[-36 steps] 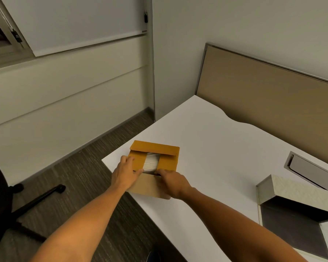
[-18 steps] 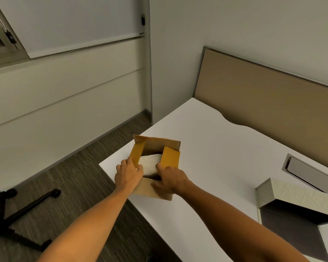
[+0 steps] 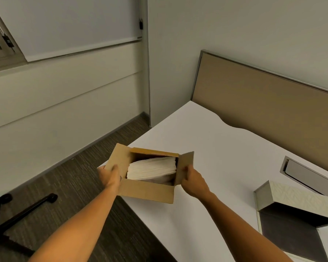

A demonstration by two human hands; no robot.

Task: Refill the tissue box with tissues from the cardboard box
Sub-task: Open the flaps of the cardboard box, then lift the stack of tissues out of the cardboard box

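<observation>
A brown cardboard box (image 3: 148,191) stands at the near left corner of the white desk (image 3: 225,152), its top flaps spread open. Inside lies a stack of white tissues (image 3: 151,168). My left hand (image 3: 110,175) grips the left flap and holds it outward. My right hand (image 3: 193,181) grips the right flap and holds it upright and outward. The tissue box (image 3: 299,199), pale with a patterned side, lies open at the right edge of the view, its dark interior showing; its lower part is cut off by the frame.
A tan partition panel (image 3: 263,99) runs along the desk's far side. A grey cable hatch (image 3: 307,174) is set into the desk behind the tissue box. Left of the desk is dark carpet with an office chair's base (image 3: 27,208).
The inner orange flaps were over the tissues; both hands have pulled the side flaps apart, so the box now stands wide open and the tissue stack is exposed.
</observation>
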